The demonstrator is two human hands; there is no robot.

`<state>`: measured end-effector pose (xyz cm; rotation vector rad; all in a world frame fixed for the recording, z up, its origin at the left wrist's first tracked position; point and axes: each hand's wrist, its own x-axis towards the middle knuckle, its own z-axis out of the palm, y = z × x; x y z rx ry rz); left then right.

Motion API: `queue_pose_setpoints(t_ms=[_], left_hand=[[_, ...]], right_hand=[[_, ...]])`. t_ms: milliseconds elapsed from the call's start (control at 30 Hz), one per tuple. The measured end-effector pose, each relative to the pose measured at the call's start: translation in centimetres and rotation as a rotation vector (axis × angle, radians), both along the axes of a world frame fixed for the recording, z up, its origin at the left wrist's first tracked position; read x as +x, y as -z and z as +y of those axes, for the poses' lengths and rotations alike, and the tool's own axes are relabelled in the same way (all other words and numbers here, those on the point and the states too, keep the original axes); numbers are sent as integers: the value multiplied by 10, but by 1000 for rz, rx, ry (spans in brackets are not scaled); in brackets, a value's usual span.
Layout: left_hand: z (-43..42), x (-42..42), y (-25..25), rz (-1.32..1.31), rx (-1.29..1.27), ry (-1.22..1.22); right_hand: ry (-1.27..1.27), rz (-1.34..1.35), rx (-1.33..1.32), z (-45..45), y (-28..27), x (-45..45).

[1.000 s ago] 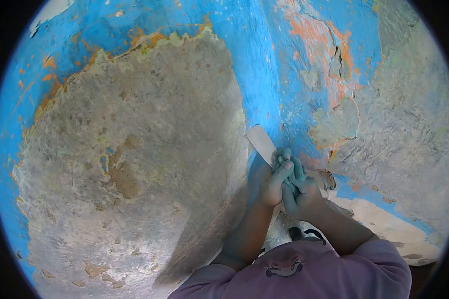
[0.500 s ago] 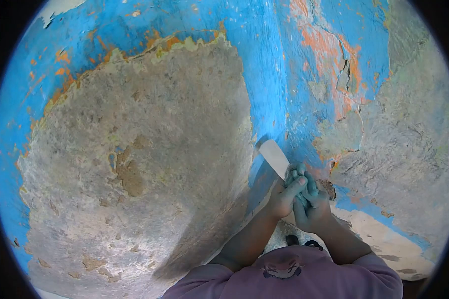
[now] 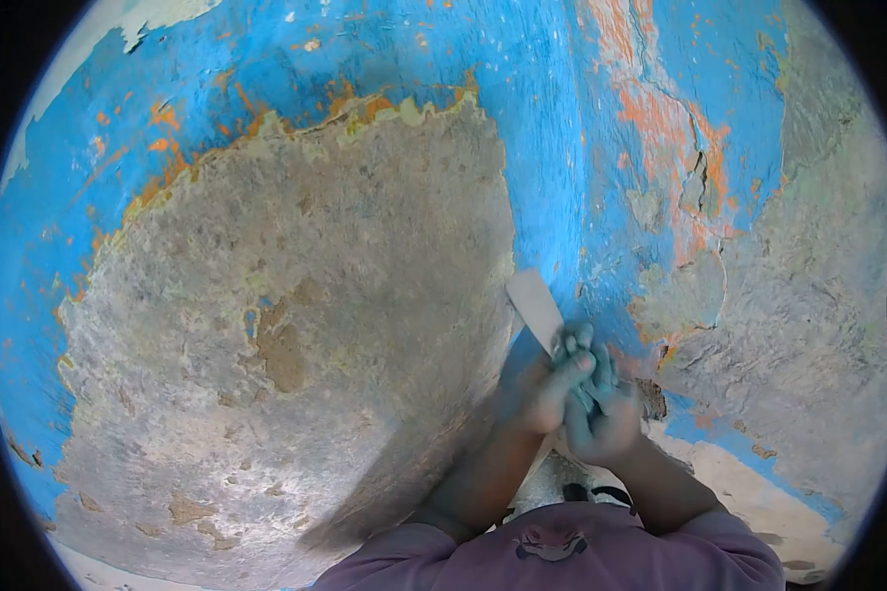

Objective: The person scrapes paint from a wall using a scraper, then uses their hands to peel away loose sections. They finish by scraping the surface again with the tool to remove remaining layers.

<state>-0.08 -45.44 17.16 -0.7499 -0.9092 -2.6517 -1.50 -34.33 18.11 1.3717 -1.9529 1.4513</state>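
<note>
A paint scraper (image 3: 533, 301) with a flat, pale blade points up and to the left, its blade end near the right border of the bare grey patch (image 3: 394, 256). My left hand (image 3: 548, 392) is closed around its handle. Pressed against it, my right hand (image 3: 604, 419) is also closed, with fingers wrapped over the grip. Blue-green dust coats the fingers of both hands. The handle is mostly hidden by them. Whether the blade touches the wall I cannot tell.
Flaking blue paint (image 3: 547, 148) surrounds the grey patch. A cracked strip of orange paint (image 3: 660, 128) runs along the upper right. Rough grey plaster (image 3: 808, 286) lies at the right. Below my hands are dark shoes (image 3: 577, 492).
The wall has shifted right and slightly down in view. Relative to it, the scraper and both hands have moved left, bringing the blade closer to the grey patch's border.
</note>
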Motion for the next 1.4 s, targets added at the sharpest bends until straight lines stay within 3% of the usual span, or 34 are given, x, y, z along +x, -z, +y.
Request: queue_pose_setpoints(t_ms=[100,200,300,400,600,833,1033,1167,1333,1400], left_hand=[[12,10,9,-133,-107,19],[6,5,11,-92,63,5],[7,6,-2,-73,29,-15],[8,8,8,-72,-69,31],[11,4,11,5,37,44],[6,12,10,-99,61,-4],[6,16,11,-140,-2,-26],[6,12,11,-161,12,-73],[14,14,10,-260,-94,-145],[11,19,-4,-315,58,-158]], right_hand=[[-64,-40,-52,13,0,5],[22,12,118,3,7,3],[3,-170,112,6,-2,10],[-56,50,-36,12,-10,6],[-51,-64,50,11,-3,8],[-96,-223,61,7,16,14],[-59,-227,-60,3,18,18],[-131,-187,67,6,30,9],[-53,-182,-181,8,27,18],[-70,-205,-67,1,19,10]])
